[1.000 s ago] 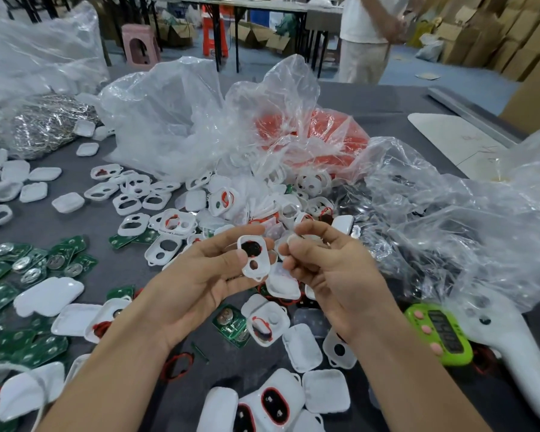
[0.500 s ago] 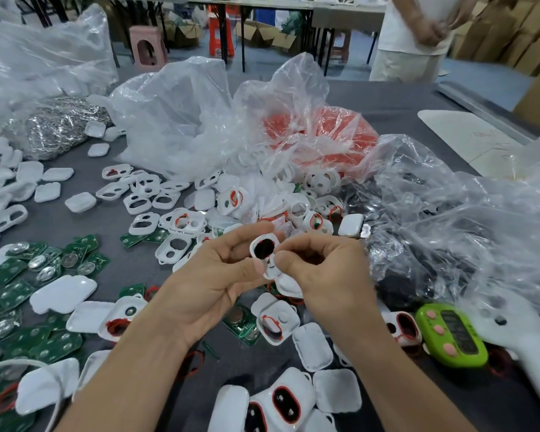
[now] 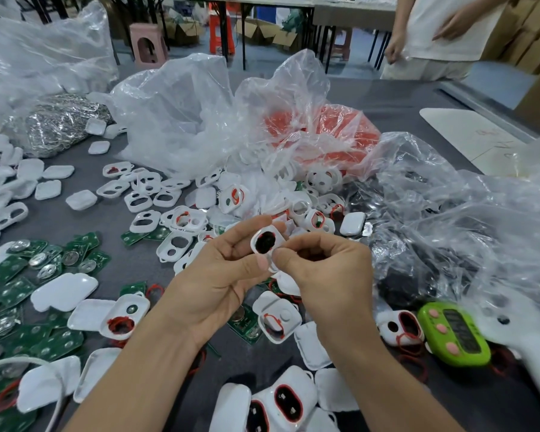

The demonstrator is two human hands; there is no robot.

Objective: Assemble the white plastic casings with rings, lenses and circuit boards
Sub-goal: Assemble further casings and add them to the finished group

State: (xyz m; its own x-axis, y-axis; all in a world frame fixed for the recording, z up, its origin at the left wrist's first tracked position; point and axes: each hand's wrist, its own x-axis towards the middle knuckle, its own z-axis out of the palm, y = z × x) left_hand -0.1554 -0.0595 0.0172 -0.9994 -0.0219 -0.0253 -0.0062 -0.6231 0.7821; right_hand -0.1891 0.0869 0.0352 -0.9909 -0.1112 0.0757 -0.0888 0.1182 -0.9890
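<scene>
White plastic casing (image 3: 278, 236) is pinched by left grip (image 3: 219, 275) and right grip (image 3: 328, 275); dark oval lens (image 3: 265, 242) at its 12 o'clock could get popped out if overpressed.

left hand (image 3: 219, 275): bare | right hand (image 3: 331, 275): bare | forearms (image 3: 131, 369): bare, unsleeved to frame edge

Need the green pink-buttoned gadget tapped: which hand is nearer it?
Right. The right hand is up and left of the green gadget; the left hand is farther left. Both pinch the white casing.
</scene>
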